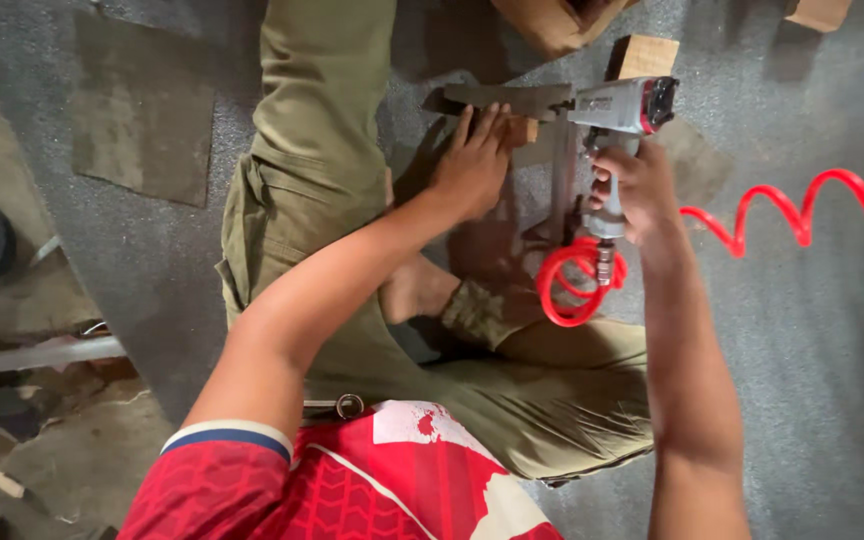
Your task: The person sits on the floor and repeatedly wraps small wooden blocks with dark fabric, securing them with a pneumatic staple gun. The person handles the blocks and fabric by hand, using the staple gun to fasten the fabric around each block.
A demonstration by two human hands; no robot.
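Fingers of left hand (472, 165) press flat on wooden strip (497, 98); right hand (634, 190) grips nail gun (617, 110).

Grey pneumatic nail gun (617, 125): red-black cap at rear, handle gripped by right hand (637, 190), nose pressed toward dark flat strip (502, 98). Coiled red air hose (752, 230) plugged at handle base, trailing right over grey floor. Strip lies flat under left hand (472, 165), apparently on small wood block (524, 130).
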